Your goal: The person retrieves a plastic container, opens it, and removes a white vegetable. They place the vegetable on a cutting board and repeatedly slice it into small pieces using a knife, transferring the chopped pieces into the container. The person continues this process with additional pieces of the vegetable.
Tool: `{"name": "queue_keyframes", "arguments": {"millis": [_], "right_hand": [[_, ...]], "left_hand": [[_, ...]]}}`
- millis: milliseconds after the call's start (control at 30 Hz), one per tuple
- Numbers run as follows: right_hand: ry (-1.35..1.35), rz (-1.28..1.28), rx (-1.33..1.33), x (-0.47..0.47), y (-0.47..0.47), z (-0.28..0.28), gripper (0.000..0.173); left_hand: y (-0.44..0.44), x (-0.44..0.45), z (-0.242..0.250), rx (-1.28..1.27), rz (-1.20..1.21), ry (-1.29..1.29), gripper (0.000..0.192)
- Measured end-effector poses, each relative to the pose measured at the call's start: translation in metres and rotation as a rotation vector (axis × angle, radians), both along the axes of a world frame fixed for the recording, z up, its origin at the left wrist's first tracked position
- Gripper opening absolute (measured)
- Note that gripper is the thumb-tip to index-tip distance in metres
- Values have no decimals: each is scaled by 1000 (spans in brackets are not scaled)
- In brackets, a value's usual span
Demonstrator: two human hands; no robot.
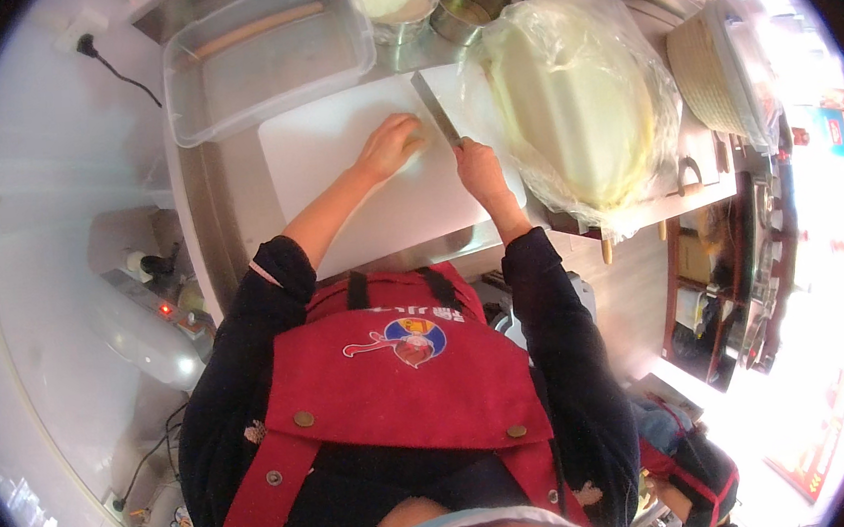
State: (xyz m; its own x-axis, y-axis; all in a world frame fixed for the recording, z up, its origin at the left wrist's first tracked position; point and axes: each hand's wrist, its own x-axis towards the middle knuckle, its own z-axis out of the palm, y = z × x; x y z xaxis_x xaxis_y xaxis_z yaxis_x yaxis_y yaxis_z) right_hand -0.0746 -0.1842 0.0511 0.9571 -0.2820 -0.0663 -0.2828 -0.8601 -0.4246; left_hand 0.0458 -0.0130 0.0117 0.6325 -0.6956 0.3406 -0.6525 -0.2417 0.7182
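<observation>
A large white cutting board (340, 188) lies on the metal worktop in front of me. My right hand (481, 170) grips a knife (435, 108) by its handle, its long blade pointing away from me above the board. To the left of the blade, my left hand (391, 146) is low over the board with its fingers curled. Something pale shows at its fingertips, too blurred to tell what it is or whether the hand grips it. Right of the knife sits a big pale mass, perhaps dough (574, 107), under clear plastic film.
Behind the board stand a clear plastic tub (273, 114) with a wooden rolling pin (259, 31) in it, a metal bowl of white powder (396, 1) and a metal pot (469, 5). A woven-look container (706, 65) is at the far right. Another person (692, 466) is at the lower right.
</observation>
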Motion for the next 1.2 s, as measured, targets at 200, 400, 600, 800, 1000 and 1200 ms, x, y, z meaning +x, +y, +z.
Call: {"name": "queue_keyframes", "arguments": {"millis": [200,400,600,800,1000,1200], "right_hand": [[240,59,-102,-28,16,51,17],[134,28,-45,-9,24,15,12],[41,46,7,3,8,14,20],[241,37,-40,-31,32,29,15],[17,56,28,7,27,4,17],[276,77,-78,-31,51,37,14]], "left_hand": [[14,-3,7,10,52,34,21],[8,-3,13,110,-38,13,19],[16,2,2,32,-2,-36,17],[29,-13,0,48,-23,41,18],[32,-11,10,54,20,-1,17],[52,-19,6,70,46,-13,16]]}}
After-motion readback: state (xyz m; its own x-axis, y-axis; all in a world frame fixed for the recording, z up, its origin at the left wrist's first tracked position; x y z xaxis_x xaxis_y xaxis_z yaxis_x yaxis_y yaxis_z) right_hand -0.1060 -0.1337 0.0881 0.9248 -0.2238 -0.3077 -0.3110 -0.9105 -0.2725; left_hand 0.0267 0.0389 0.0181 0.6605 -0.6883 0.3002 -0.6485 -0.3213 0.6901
